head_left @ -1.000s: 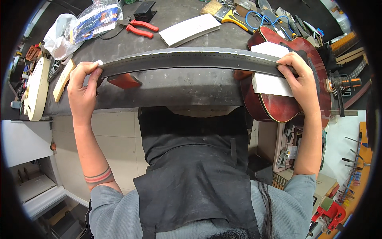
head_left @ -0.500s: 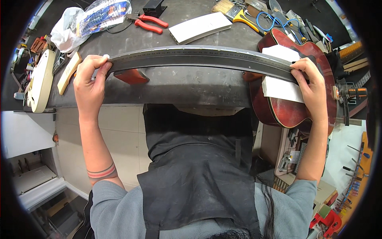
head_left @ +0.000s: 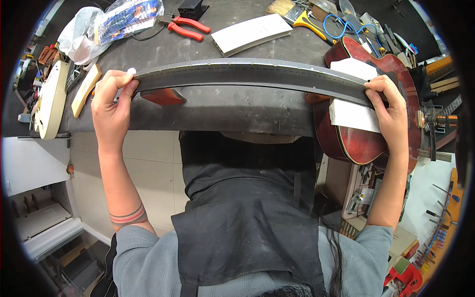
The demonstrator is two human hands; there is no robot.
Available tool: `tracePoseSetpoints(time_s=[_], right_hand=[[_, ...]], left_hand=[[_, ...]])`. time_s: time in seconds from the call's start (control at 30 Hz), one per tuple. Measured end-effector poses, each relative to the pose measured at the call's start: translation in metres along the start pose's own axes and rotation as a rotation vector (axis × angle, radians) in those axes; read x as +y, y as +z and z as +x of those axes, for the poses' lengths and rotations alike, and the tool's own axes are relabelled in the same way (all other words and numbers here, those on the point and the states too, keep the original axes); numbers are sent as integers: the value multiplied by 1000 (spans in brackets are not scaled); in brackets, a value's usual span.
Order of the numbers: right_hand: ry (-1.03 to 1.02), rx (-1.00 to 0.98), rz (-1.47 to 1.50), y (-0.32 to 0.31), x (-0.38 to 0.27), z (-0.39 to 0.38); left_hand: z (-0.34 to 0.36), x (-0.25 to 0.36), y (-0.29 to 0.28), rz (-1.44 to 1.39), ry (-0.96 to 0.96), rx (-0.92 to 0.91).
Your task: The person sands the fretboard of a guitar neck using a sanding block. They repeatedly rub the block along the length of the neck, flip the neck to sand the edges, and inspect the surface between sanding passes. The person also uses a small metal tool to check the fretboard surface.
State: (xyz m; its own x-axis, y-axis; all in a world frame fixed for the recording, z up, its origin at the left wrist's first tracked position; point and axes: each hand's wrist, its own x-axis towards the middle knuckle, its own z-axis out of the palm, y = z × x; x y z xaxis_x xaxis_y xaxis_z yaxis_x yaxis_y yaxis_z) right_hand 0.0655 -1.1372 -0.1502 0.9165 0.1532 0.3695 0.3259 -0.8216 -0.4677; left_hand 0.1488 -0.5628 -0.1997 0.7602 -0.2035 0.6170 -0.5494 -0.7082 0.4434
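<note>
Both my hands hold a long, dark metal straightedge ruler (head_left: 247,74) horizontally across the bench. My left hand (head_left: 113,114) pinches its left end with thumb and fingers. My right hand (head_left: 389,111) pinches its right end over a red acoustic guitar (head_left: 346,143), which carries white pieces (head_left: 352,113) on either side of the ruler. Beneath the ruler's left part sits a red block-like object (head_left: 163,97); another reddish shape under its right part is partly hidden. Whether the ruler rests on these or is just above them, I cannot tell.
On the dark bench (head_left: 222,111) lie red-handled pliers (head_left: 188,32), a white block (head_left: 250,34), a plastic bag (head_left: 81,42), a brush, a yellow-handled tool and blue cable. A cream guitar body (head_left: 52,101) and wooden piece (head_left: 85,91) are at left, a clamp (head_left: 433,120) at right.
The whole view has shifted slightly, so the bench and hands appear further right. The ruler's right end sits a little lower in the picture. Both grips look the same.
</note>
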Motion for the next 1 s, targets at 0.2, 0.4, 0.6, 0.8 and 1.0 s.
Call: tracePoseSetpoints(time_s=[0.2,0.4,0.6,0.8,1.0], right_hand=[[-5,7,9,1,2,0],[-6,22,10,2,0,-2],[1,2,22,2,1,0],[6,14,37,2,0,-2],[-19,1,2,0,2,-1]], left_hand=[[0,3,0,0,-13,1],[-1,2,2,51,37,11],[2,5,-2,35,15,-13],[2,6,-4,-2,6,-23],[2,5,-6,15,22,-31]])
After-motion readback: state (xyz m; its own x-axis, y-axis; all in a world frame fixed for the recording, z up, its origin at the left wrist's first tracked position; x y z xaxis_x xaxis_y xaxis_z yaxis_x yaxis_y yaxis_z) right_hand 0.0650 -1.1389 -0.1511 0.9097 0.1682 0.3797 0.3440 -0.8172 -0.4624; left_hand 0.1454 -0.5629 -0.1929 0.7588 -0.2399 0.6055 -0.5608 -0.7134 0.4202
